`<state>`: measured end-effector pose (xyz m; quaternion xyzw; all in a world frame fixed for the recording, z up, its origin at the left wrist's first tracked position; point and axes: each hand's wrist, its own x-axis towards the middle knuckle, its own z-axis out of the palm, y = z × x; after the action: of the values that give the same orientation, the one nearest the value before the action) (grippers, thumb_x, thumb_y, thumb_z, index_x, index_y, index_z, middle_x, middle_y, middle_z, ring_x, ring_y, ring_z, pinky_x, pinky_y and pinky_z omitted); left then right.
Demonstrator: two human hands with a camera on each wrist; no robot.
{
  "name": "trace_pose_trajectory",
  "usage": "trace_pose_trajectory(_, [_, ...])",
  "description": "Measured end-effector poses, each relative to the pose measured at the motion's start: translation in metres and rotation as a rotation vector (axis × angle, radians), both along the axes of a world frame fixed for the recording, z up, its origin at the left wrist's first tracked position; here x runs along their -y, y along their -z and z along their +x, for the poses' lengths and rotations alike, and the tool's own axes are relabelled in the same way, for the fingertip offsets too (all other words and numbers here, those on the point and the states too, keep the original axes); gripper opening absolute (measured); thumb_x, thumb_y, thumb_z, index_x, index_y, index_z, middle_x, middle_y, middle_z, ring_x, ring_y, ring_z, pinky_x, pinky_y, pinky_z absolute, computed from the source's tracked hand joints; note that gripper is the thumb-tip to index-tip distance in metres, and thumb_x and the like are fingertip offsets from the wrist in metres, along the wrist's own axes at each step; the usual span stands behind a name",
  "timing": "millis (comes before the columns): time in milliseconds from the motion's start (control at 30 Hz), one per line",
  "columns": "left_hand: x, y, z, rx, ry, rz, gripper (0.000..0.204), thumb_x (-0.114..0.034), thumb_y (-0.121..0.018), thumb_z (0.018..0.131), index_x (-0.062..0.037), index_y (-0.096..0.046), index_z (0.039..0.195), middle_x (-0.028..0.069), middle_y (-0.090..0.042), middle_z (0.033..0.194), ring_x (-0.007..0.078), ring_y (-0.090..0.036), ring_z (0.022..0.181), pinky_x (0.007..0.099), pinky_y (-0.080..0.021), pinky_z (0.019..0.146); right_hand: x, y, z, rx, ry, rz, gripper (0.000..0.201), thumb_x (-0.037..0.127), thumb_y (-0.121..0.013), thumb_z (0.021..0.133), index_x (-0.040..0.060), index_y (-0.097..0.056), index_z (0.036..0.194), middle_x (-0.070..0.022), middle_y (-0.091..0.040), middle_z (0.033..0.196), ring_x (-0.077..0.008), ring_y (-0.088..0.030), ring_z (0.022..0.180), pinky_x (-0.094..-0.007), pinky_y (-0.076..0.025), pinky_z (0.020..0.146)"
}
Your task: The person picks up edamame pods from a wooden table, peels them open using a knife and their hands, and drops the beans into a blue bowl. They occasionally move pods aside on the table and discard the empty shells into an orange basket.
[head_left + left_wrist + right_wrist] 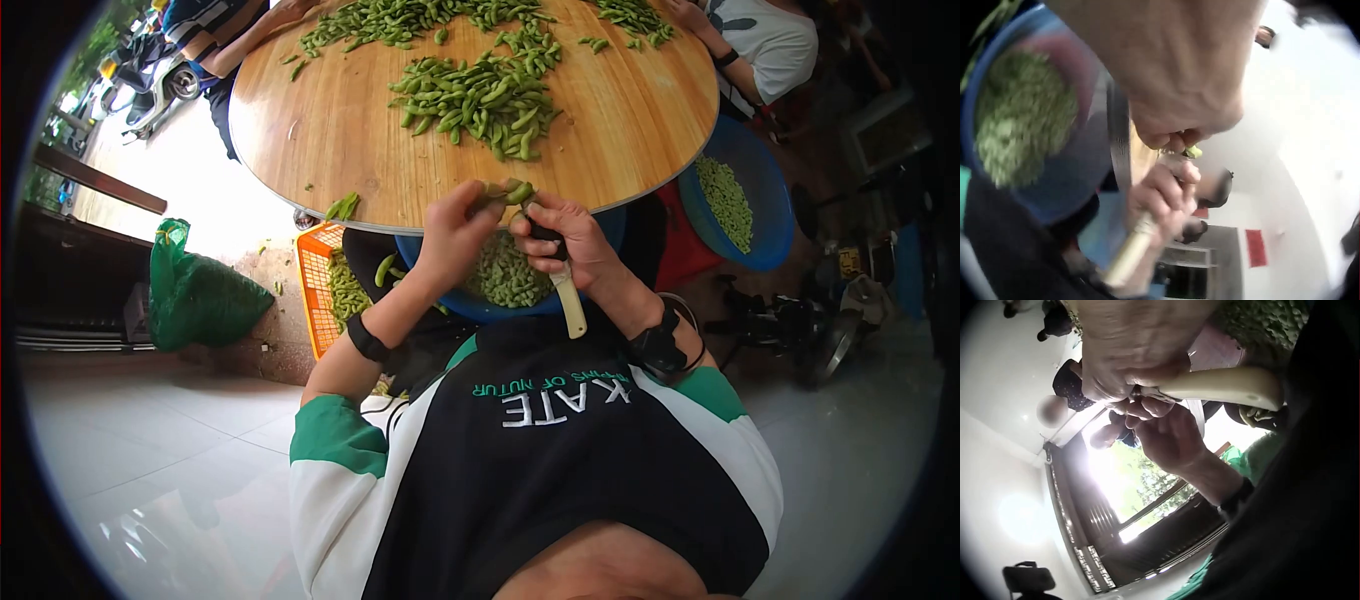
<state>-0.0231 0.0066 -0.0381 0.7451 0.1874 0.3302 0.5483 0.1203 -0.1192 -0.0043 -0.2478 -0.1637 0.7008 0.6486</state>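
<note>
My left hand [455, 232] pinches a green soybean pod [519, 192] at the near edge of the round wooden table [330, 130]. Close beside it, my right hand [580, 238] grips a knife [571, 305] by its cream handle, the butt pointing back at my chest. Fingers hide most of its front end. Both hands' fingertips meet around the pod. Below them, a blue basin [468, 308] holds shelled green beans [512, 272]. In the right wrist view the cream handle [1229, 386] sticks out behind the right hand.
A pile of pods [480, 105] lies mid-table, with more at the far side. An orange basket [312, 290] of pods and a green bag [205, 295] stand at left. Another blue basin [775, 225] with beans is at right. Two people [765, 50] sit across the table.
</note>
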Motion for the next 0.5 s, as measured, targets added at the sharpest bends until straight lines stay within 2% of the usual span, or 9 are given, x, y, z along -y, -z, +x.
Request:
trace_pose_trajectory(33, [0.013,-0.029,-0.002,-0.034,-0.120,0.382,0.019,-0.001,-0.060,0.079,-0.0002,-0.060,0.098,0.0075,-0.056,0.073,0.0213,-0.056,0.058,0.0318,-0.046,0.052,-0.001,-0.001,-0.001,-0.040,-0.026,0.006,0.032,0.015,-0.048,0.098,0.0091,-0.050,0.129,-0.0031,-0.056,0.087,-0.0047,-0.040,0.057,-0.0152,-0.034,0.042])
trace_pose_trajectory(67, [0.013,-0.032,-0.001,-0.032,-0.118,0.383,0.019,-0.001,-0.060,0.079,-0.0002,-0.060,0.098,0.0075,-0.056,0.073,0.0213,-0.056,0.058,0.0318,-0.046,0.052,-0.001,0.000,-0.002,-0.039,-0.024,0.006,0.032,0.015,-0.048,0.098,0.0091,-0.050,0.129,-0.0031,-0.056,0.087,-0.0047,-0.040,0.057,-0.0152,-0.034,0.042])
trace_pose_trajectory(133, [0.012,-0.034,-0.002,-0.084,-0.215,0.897,0.019,-0.004,-0.064,0.079,-0.0005,-0.061,0.098,0.0120,-0.057,0.078,0.0270,-0.059,0.064,0.0336,-0.047,0.054,-0.003,0.006,-0.002,-0.186,-0.049,-0.003,0.027,0.016,-0.047,0.098,0.0096,-0.052,0.123,-0.0032,-0.056,0.086,-0.0042,-0.039,0.057,-0.0153,-0.034,0.042])
trace_pose_trajectory(200, [0.012,-0.035,-0.003,-0.136,-0.219,0.909,0.019,-0.007,-0.066,0.079,-0.0007,-0.062,0.097,0.0124,-0.058,0.077,0.0290,-0.059,0.066,0.0356,-0.048,0.054,-0.003,0.006,-0.003,-0.197,-0.043,-0.001,0.025,0.016,-0.047,0.098,0.0097,-0.052,0.122,-0.0031,-0.056,0.086,-0.0041,-0.039,0.057,-0.0155,-0.033,0.042])
trace_pose_trajectory(300, [0.010,-0.041,-0.002,-0.036,-0.105,0.643,0.014,-0.009,-0.064,0.083,0.0006,-0.063,0.093,0.0092,-0.057,0.069,0.0218,-0.058,0.060,0.0331,-0.046,0.052,0.000,0.002,-0.006,-0.152,-0.014,-0.008,0.023,0.016,-0.047,0.098,0.0093,-0.053,0.119,-0.0030,-0.057,0.087,-0.0042,-0.040,0.056,-0.0158,-0.033,0.042])
trace_pose_trajectory(367, [0.010,-0.047,-0.002,-0.097,-0.014,-0.105,0.015,-0.012,-0.064,0.086,0.0027,-0.064,0.086,0.0051,-0.056,0.062,0.0141,-0.055,0.056,0.0303,-0.044,0.051,0.001,0.001,-0.006,-0.098,0.011,-0.014,0.023,0.016,-0.047,0.098,0.0089,-0.053,0.119,-0.0031,-0.057,0.086,-0.0044,-0.040,0.056,-0.0160,-0.033,0.042])
trace_pose_trajectory(400, [0.007,-0.048,-0.001,-0.095,-0.014,-0.103,0.015,-0.012,-0.064,0.086,0.0027,-0.064,0.086,0.0051,-0.056,0.062,0.0141,-0.055,0.056,0.0303,-0.044,0.051,0.001,0.000,-0.005,-0.014,0.032,-0.008,0.023,0.016,-0.048,0.098,0.0082,-0.054,0.118,-0.0033,-0.058,0.086,-0.0046,-0.042,0.057,-0.0164,-0.033,0.041])
trace_pose_trajectory(467, [0.003,-0.047,0.001,-0.109,0.048,-0.666,0.017,-0.013,-0.060,0.090,0.0012,-0.063,0.082,-0.0019,-0.054,0.061,0.0037,-0.048,0.058,0.0221,-0.035,0.049,0.004,0.004,-0.004,0.065,0.056,-0.006,0.022,0.016,-0.049,0.097,0.0075,-0.055,0.117,-0.0035,-0.059,0.087,-0.0049,-0.044,0.058,-0.0167,-0.034,0.041])
trace_pose_trajectory(500, [0.004,-0.041,0.002,-0.110,0.048,-0.666,0.017,-0.013,-0.060,0.090,0.0012,-0.063,0.082,-0.0019,-0.054,0.061,0.0037,-0.048,0.058,0.0221,-0.035,0.049,0.004,0.007,-0.002,0.333,0.088,-0.025,0.022,0.015,-0.051,0.096,0.0056,-0.057,0.115,-0.0039,-0.060,0.087,-0.0053,-0.046,0.059,-0.0175,-0.036,0.043])
